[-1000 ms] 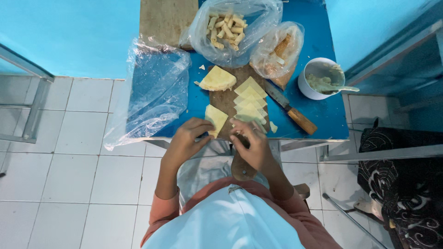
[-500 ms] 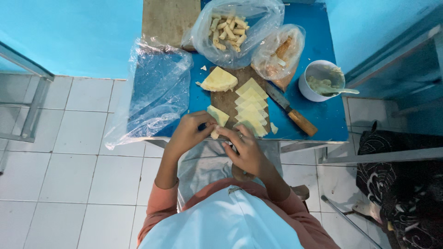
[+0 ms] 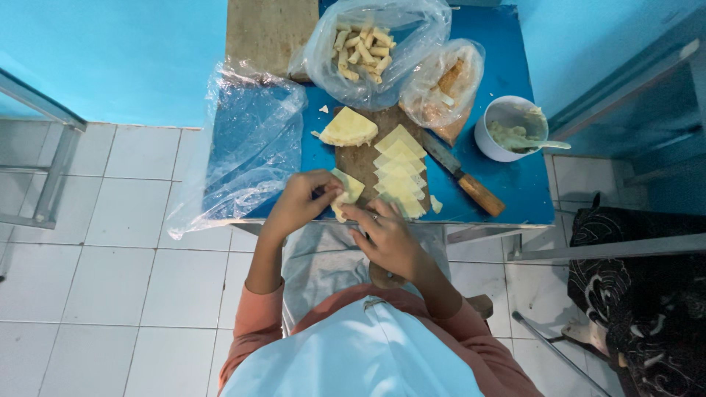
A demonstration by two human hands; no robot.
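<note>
My left hand [image 3: 303, 200] and my right hand [image 3: 384, 234] both pinch one pale yellow triangular dough sheet [image 3: 346, 192] at the near edge of the blue table [image 3: 507, 192]. Just beyond it, a row of several more cut yellow sheets [image 3: 397, 170] lies on a wooden board [image 3: 360, 158]. A stack of folded sheets [image 3: 348, 127] rests at the board's far end.
A knife with a wooden handle [image 3: 463, 181] lies right of the board. A white bowl of filling with a spoon [image 3: 512, 129] stands at the right. A clear bag of rolled pieces [image 3: 368, 44], a second bag [image 3: 441, 84] and an empty plastic bag [image 3: 246, 151] lie around.
Both hands have closed in on the yellow sheet at the table's near edge and lifted it slightly; the sheet is now folded between the fingers.
</note>
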